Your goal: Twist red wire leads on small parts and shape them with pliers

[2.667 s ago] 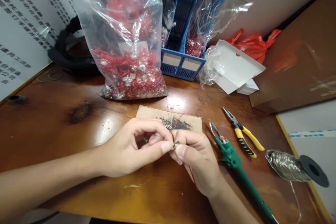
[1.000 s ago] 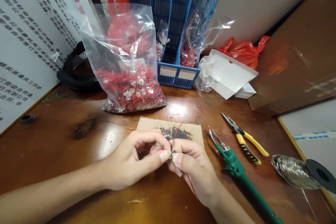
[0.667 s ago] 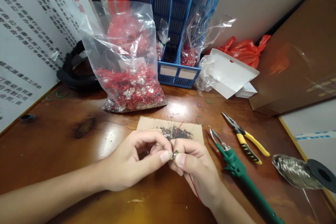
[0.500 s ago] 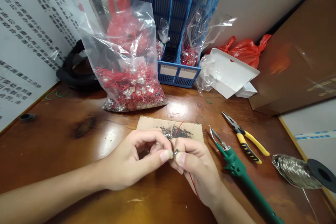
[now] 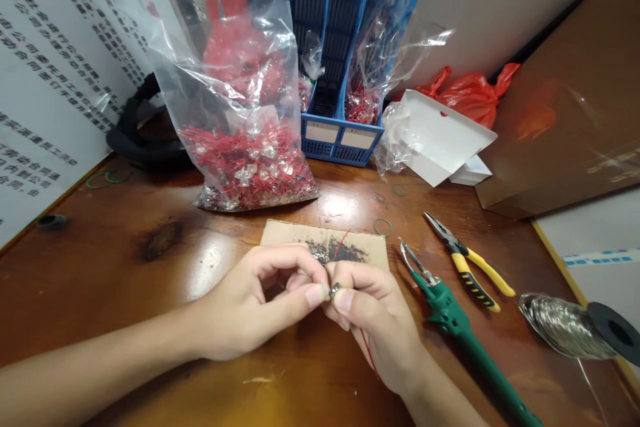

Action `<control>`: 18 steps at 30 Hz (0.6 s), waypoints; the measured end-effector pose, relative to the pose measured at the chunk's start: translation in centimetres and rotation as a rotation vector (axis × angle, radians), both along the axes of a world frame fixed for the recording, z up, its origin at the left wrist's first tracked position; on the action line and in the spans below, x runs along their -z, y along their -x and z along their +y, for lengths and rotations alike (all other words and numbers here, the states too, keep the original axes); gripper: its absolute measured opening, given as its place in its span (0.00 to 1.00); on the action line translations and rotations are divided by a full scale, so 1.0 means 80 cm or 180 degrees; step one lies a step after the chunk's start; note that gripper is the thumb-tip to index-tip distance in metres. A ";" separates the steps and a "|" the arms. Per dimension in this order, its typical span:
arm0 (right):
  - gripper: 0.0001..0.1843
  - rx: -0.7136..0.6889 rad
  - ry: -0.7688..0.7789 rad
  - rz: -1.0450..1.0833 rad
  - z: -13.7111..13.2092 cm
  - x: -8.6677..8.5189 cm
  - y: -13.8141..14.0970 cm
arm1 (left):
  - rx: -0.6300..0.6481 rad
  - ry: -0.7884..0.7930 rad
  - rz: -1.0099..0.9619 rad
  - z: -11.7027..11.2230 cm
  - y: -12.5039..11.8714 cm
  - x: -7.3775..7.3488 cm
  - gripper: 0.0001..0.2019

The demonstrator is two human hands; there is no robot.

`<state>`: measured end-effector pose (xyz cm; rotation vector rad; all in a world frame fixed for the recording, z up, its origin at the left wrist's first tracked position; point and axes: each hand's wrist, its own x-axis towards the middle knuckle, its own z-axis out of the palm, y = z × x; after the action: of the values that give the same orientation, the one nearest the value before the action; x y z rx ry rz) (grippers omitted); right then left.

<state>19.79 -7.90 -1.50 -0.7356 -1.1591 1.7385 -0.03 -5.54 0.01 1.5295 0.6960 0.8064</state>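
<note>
Between the thumb and index finger of my right hand (image 5: pixel 377 317) is a small shiny metal part (image 5: pixel 335 290). A thin red wire (image 5: pixel 369 351) comes out below that hand, and a red strand also rises above the fingers. My left hand (image 5: pixel 265 307) is closed in a pinch, its fingertips meeting the right ones beside the metal part; what lies between them is hidden. Under and behind both hands lies a piece of cardboard (image 5: pixel 285 233) with black scorch marks and some shiny bits.
To the right lie a green soldering iron (image 5: pixel 457 327), yellow-black pliers (image 5: pixel 470 263) and a solder wire spool (image 5: pixel 570 327). A clear bag of red-wired parts (image 5: pixel 250 167) stands behind, near a blue divided rack (image 5: pixel 340 140), a white box (image 5: pixel 445 137) and a large brown carton (image 5: pixel 565 100).
Both hands keep nearly the same pose around the metal part. The view has shifted very slightly; nothing else has visibly moved.
</note>
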 end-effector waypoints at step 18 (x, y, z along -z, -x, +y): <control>0.21 -0.0024 0.0061 -0.0065 0.000 0.003 0.000 | 0.0042 0.0050 -0.0032 0.002 0.001 0.003 0.09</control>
<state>19.82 -7.90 -1.75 -0.7631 -1.1617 1.7543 -0.14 -5.39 -0.21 1.5136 0.6826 0.7965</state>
